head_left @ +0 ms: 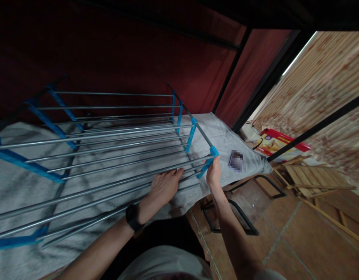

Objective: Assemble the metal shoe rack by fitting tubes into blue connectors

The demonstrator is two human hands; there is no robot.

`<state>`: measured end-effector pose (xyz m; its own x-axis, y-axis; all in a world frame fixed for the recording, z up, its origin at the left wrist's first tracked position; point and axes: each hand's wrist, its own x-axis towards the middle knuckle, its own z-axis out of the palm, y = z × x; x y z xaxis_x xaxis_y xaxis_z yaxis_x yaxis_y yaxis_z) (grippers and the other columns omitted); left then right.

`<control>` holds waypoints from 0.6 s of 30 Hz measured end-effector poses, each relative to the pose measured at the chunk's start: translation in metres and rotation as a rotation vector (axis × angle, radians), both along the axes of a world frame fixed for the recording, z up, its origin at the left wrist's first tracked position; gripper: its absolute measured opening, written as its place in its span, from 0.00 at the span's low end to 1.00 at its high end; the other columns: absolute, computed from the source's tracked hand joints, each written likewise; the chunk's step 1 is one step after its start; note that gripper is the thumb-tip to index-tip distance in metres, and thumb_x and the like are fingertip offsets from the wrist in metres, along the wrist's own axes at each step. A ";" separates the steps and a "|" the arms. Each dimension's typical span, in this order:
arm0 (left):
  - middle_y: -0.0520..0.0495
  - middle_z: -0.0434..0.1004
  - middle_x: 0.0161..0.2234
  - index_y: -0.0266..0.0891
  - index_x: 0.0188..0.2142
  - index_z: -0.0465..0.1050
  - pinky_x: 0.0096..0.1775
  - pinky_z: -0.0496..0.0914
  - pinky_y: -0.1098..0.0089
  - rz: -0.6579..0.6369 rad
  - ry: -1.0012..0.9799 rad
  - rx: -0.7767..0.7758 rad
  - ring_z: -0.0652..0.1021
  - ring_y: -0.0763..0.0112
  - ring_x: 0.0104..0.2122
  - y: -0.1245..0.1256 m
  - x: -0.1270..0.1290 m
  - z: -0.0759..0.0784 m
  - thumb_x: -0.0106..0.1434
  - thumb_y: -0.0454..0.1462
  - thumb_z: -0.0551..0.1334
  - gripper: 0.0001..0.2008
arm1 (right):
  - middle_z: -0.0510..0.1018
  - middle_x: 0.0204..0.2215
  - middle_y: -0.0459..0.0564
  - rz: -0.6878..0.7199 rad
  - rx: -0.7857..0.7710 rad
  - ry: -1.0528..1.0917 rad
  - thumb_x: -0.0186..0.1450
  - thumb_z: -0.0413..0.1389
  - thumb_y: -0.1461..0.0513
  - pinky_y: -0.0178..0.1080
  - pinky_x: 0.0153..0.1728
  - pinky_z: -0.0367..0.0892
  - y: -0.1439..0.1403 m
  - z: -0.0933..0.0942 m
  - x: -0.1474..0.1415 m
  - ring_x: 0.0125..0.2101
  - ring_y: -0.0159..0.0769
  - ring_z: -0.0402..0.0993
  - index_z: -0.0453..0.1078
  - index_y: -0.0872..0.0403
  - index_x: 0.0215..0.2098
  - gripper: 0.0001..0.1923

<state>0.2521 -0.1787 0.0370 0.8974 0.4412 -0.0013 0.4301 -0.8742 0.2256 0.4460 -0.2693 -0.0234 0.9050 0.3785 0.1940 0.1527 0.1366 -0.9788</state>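
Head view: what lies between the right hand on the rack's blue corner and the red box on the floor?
In the head view, between the right hand and the red box lie the grey blanket's corner and a small blurred object resting on it.
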 end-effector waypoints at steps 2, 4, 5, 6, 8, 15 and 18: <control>0.43 0.81 0.46 0.46 0.60 0.67 0.40 0.73 0.64 -0.009 -0.010 0.007 0.81 0.60 0.44 0.000 0.000 0.000 0.74 0.35 0.48 0.19 | 0.74 0.25 0.49 -0.010 -0.009 0.000 0.69 0.39 0.35 0.44 0.36 0.68 0.000 0.000 0.000 0.28 0.38 0.69 0.71 0.51 0.27 0.36; 0.44 0.81 0.47 0.46 0.60 0.67 0.40 0.73 0.64 -0.008 -0.010 0.010 0.82 0.60 0.43 0.000 0.000 -0.001 0.74 0.36 0.48 0.19 | 0.74 0.25 0.48 -0.019 -0.009 0.001 0.68 0.40 0.34 0.43 0.35 0.68 0.000 -0.001 0.000 0.28 0.37 0.69 0.71 0.52 0.27 0.36; 0.44 0.81 0.47 0.46 0.61 0.67 0.41 0.73 0.65 -0.004 -0.008 0.011 0.82 0.60 0.43 0.000 0.000 -0.001 0.74 0.36 0.48 0.20 | 0.74 0.24 0.48 -0.019 -0.004 0.005 0.67 0.40 0.33 0.43 0.35 0.68 0.000 -0.001 0.000 0.28 0.37 0.68 0.71 0.52 0.27 0.36; 0.44 0.81 0.47 0.47 0.61 0.67 0.41 0.73 0.65 -0.002 -0.005 0.011 0.82 0.61 0.43 0.000 0.000 -0.001 0.74 0.36 0.48 0.20 | 0.73 0.24 0.47 -0.016 0.003 0.014 0.66 0.40 0.33 0.43 0.35 0.68 0.000 -0.001 0.000 0.27 0.36 0.68 0.71 0.52 0.27 0.36; 0.44 0.81 0.47 0.47 0.61 0.66 0.41 0.73 0.65 -0.002 -0.007 0.016 0.82 0.61 0.42 0.000 0.000 -0.001 0.74 0.36 0.48 0.20 | 0.74 0.24 0.46 -0.004 0.020 0.032 0.65 0.41 0.32 0.42 0.35 0.67 0.000 -0.002 0.001 0.27 0.35 0.68 0.71 0.52 0.27 0.37; 0.44 0.81 0.46 0.46 0.60 0.67 0.40 0.73 0.64 -0.015 -0.013 0.028 0.82 0.60 0.42 0.000 0.000 -0.003 0.74 0.35 0.49 0.19 | 0.73 0.22 0.47 0.019 0.047 0.063 0.65 0.42 0.32 0.40 0.31 0.66 0.001 -0.001 0.000 0.24 0.34 0.66 0.70 0.52 0.25 0.36; 0.44 0.81 0.45 0.46 0.60 0.68 0.39 0.73 0.65 -0.014 -0.020 0.020 0.82 0.61 0.42 0.000 0.001 -0.004 0.73 0.35 0.50 0.19 | 0.74 0.23 0.47 0.030 0.043 0.050 0.66 0.42 0.33 0.40 0.32 0.67 -0.001 -0.003 0.000 0.25 0.34 0.68 0.70 0.52 0.26 0.36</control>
